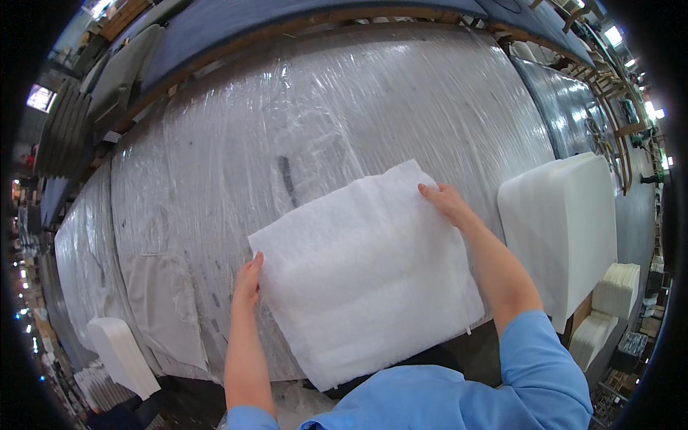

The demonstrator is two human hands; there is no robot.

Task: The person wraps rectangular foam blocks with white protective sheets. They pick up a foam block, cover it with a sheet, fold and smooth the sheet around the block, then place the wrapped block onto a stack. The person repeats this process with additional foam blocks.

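A white sheet of fluffy batting [369, 269] is spread in front of me, tilted, its near edge close to my body. My left hand [249, 281] grips its left edge near the far left corner, thumb uppermost and the other fingers partly hidden. At the far right corner, my right hand [446, 203] pinches the edge with its fingers closed. Under the sheet lies a wide table [236, 165] wrapped in clear plastic film, with a grey fabric piece [168, 308] on its left part.
Stacked white foam pads [559, 229] stand at the right, close to my right arm. Another white foam piece [123, 355] sits at the lower left. Beyond the wrapped table runs a blue-topped table [301, 25]. Cream foam stacks [616, 290] are farther right.
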